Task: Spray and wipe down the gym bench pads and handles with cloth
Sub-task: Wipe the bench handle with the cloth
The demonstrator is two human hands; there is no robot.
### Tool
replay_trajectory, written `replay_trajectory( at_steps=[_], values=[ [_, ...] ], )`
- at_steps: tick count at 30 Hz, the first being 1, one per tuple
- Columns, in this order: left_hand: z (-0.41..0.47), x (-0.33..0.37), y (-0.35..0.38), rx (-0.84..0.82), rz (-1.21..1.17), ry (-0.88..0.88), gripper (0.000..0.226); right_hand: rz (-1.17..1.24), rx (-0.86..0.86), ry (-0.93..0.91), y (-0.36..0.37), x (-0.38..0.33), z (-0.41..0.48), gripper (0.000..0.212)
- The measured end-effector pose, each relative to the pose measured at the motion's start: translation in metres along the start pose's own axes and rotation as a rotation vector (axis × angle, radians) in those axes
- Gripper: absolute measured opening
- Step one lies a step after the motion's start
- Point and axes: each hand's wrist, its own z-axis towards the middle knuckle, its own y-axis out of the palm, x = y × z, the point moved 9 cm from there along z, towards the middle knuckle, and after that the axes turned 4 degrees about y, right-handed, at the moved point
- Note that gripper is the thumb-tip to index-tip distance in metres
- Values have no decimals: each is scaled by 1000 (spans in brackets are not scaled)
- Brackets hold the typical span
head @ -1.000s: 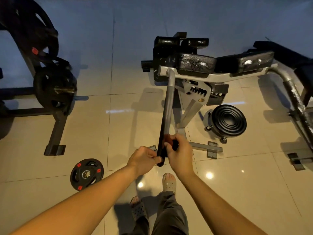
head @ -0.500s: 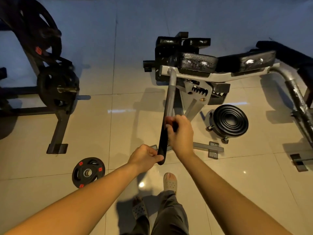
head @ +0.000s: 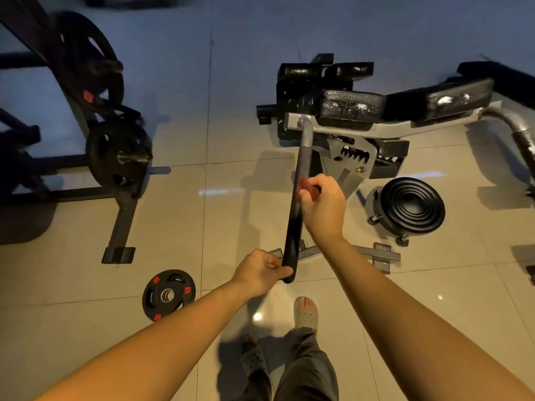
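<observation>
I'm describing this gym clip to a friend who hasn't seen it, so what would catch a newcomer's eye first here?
First, the long black handle running up the middle: the left hand grips its near end while the right hand holds a red cloth against it higher up. Behind it, the bench pads glisten at upper right, and a black weight plate with red marks lies on the floor at lower left.

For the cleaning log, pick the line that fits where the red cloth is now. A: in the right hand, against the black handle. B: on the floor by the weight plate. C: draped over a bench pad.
A: the right hand holds the red cloth against the handle partway up, while the left hand grips the handle's near end.
</observation>
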Motion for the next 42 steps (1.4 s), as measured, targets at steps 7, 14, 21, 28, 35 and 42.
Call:
replay_trajectory(
  at_steps=[7,14,21,28,35,42],
  values=[
    [-1,0,3,-31,-76,23,6,142,-214,107,1,52,-126,21],
    [-3,-3,8,-17,-88,30,19,250,-89,175,0,22,5,14],
    [4,-11,9,-20,-140,74,43,272,-207,284,0,50,-95,16],
    [0,-4,9,-7,-144,45,11,363,-144,312,2,43,-37,15],
    [1,-9,7,-16,-151,54,21,325,-126,266,3,43,-62,14],
    [-2,-1,7,-11,-157,71,6,364,-213,291,6,58,-79,17]
  ],
)
